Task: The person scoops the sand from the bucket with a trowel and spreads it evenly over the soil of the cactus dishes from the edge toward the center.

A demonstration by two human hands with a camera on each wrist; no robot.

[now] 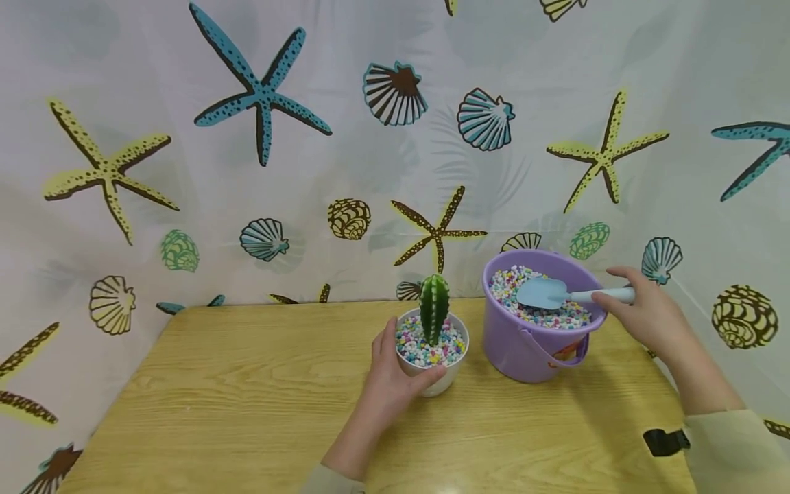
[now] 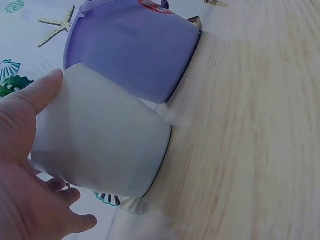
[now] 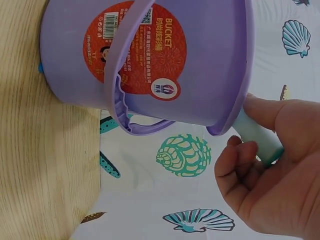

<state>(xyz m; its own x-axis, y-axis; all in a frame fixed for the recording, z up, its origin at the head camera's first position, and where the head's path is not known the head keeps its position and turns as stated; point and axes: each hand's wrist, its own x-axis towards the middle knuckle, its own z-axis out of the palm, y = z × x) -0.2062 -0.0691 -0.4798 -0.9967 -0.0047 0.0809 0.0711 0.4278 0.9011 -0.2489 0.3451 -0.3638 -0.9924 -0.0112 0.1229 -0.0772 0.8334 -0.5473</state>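
A small white pot point(image 1: 447, 374) filled with colourful pebbles holds a green cactus point(image 1: 435, 310). My left hand point(image 1: 395, 381) grips this pot, thumb at the near side and fingers round the left side; the left wrist view shows the thumb against the white wall point(image 2: 100, 135). To the right stands a purple bucket point(image 1: 518, 357) with similar pebbles inside. A light blue toy shovel point(image 1: 543, 293) lies across the pebbles, its handle reaching over the rim. My right hand point(image 1: 648, 312) holds the handle end point(image 3: 257, 135) loosely, between thumb and curled fingers.
Both containers are on a wooden table point(image 1: 247, 398), the bucket close to the back edge. A white curtain point(image 1: 345, 158) printed with starfish and shells hangs behind and at the sides. The bucket's handle point(image 3: 116, 75) hangs down its front. A black buckle point(image 1: 665, 442) lies by my right sleeve.
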